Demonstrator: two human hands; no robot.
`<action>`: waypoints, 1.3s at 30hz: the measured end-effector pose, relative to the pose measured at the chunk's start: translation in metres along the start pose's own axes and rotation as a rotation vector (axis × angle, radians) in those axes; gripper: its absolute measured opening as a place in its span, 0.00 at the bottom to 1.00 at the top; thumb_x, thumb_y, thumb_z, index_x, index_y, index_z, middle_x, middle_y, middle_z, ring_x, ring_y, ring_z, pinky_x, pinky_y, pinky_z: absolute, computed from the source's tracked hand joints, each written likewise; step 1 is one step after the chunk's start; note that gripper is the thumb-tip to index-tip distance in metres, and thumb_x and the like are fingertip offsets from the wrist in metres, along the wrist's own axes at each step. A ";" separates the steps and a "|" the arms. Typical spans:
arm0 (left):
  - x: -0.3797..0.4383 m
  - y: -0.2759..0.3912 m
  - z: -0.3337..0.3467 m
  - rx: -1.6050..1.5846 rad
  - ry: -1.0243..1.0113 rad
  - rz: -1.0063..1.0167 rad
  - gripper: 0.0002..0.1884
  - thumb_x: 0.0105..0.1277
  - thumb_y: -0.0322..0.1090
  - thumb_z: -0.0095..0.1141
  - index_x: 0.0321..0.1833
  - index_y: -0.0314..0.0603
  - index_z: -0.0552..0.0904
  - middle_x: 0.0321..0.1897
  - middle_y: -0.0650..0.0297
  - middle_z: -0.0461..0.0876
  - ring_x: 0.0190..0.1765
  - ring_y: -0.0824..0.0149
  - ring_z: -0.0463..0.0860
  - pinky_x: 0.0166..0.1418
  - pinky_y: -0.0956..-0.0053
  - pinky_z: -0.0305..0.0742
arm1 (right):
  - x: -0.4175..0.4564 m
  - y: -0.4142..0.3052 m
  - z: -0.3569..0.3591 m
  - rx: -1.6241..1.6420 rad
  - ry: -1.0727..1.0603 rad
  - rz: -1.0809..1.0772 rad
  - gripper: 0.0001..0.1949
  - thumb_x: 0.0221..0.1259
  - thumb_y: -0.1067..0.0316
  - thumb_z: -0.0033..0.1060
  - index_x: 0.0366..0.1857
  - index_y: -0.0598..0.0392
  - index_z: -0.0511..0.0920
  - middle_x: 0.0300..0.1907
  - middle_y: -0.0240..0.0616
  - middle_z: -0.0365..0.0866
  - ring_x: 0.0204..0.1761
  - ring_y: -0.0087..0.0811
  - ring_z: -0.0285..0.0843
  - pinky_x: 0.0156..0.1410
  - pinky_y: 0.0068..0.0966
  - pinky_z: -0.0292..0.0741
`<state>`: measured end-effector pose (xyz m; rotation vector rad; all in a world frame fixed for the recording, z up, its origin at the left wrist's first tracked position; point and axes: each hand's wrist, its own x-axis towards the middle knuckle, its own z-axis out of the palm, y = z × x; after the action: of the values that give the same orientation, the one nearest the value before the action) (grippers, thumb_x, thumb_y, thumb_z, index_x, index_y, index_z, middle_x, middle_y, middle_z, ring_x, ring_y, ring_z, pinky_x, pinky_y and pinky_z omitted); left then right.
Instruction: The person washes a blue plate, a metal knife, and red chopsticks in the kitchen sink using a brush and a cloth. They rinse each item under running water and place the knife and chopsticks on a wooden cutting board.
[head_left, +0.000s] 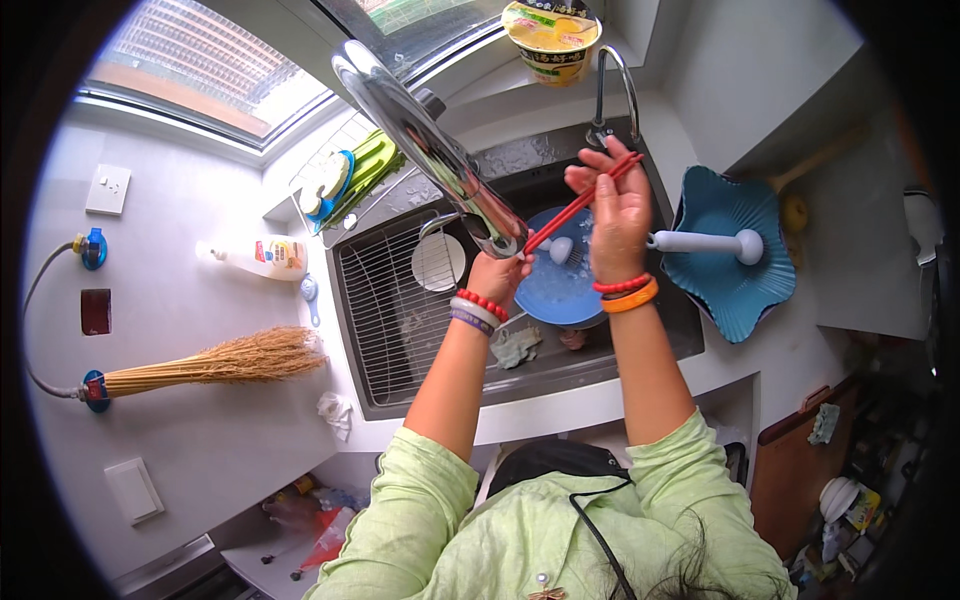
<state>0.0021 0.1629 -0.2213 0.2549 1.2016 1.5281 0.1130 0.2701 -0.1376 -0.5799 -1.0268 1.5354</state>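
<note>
Red chopsticks (574, 208) slant across the sink, their lower end in my left hand (504, 276), just below the tap's spout. My right hand (619, 214) is at their upper end, thumb against them and the other fingers partly spread. The chrome tap (450, 161) covers part of the view near my left hand. Beneath both hands lies a blue basin (551, 289) with water and a white-headed brush (560, 250) in it. A pale cloth (516, 347) rests in the sink close to my left wrist.
A wire rack (390, 322) spans the sink's left part, near a white bowl (438, 262). To the right, a blue fluted dish (731, 285) bears a white-handled tool (705, 242). A soap bottle (274, 256) and a straw whisk (225, 361) are at left; a noodle cup (555, 64) stands behind.
</note>
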 end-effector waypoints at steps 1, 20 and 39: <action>0.000 0.003 0.010 -0.039 0.023 0.010 0.13 0.67 0.38 0.48 0.47 0.36 0.75 0.33 0.67 0.75 0.30 0.80 0.72 0.27 0.88 0.62 | 0.004 -0.009 -0.004 0.013 0.018 0.001 0.15 0.66 0.75 0.36 0.56 0.59 0.64 0.46 0.42 0.75 0.43 0.28 0.78 0.51 0.24 0.77; -0.171 0.045 -0.019 1.135 0.357 0.223 0.14 0.68 0.40 0.46 0.28 0.39 0.78 0.12 0.66 0.71 0.14 0.73 0.70 0.19 0.79 0.62 | -0.079 0.065 0.057 0.311 0.185 0.589 0.15 0.69 0.56 0.34 0.38 0.60 0.65 0.24 0.40 0.74 0.19 0.27 0.75 0.22 0.19 0.73; -0.108 0.031 -0.048 0.873 0.194 0.367 0.08 0.66 0.35 0.50 0.36 0.38 0.77 0.25 0.69 0.75 0.28 0.79 0.72 0.32 0.86 0.67 | -0.039 0.036 0.022 0.886 -0.009 0.746 0.20 0.67 0.52 0.33 0.30 0.57 0.74 0.13 0.28 0.56 0.22 0.23 0.54 0.34 0.20 0.59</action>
<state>-0.0120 0.0516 -0.1722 0.9594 2.0190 1.2504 0.0852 0.2268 -0.1638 -0.3126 -0.0197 2.4156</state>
